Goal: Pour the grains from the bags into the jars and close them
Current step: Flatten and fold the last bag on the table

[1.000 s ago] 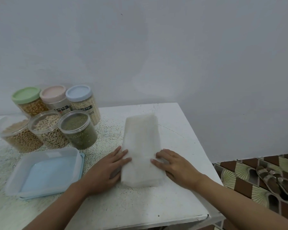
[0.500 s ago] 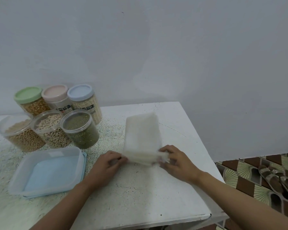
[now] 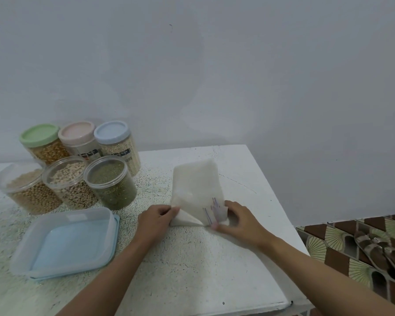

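At the near end of the bag (image 3: pixel 195 182), I see my left hand (image 3: pixel 155 221) and right hand (image 3: pixel 238 222) pinching its folded, frosted-white plastic, fingers (image 3: pixel 169 211) curled; it lies on the speckled desk (image 3: pixel 192 270), with six round clear jars (image 3: pixel 111 185) farther left.

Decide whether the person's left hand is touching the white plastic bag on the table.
Touching. The head view shows the left hand pinching the white plastic bag at its near left corner, with no gap between them.
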`<state>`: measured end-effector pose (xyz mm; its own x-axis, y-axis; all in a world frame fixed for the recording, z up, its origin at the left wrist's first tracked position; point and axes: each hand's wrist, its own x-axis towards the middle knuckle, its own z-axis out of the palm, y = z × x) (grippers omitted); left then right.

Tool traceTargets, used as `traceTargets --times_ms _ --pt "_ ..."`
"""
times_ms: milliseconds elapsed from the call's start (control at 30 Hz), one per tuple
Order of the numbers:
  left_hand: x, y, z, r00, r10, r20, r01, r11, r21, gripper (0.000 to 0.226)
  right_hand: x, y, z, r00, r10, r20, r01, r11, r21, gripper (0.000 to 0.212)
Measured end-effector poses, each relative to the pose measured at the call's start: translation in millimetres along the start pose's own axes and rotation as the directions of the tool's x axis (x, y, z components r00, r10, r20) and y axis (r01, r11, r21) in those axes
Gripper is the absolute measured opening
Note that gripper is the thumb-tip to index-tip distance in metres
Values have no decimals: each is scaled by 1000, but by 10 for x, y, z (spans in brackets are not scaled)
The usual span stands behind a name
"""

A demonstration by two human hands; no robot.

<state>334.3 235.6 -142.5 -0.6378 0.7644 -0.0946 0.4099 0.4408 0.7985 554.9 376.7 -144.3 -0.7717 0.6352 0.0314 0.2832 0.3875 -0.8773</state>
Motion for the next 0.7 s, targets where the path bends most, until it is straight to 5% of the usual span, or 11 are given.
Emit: traceTargets --times_ms 433,700 --pt "142 178 29 993 -102 -53 112 967 229 50 512 -76 34 954 284 -93 -292 952 -90 53" --pt "157 174 34 991 -79 -107 106 956 273 29 592 -109 100 950 259 -175 -300 912 -279 45"
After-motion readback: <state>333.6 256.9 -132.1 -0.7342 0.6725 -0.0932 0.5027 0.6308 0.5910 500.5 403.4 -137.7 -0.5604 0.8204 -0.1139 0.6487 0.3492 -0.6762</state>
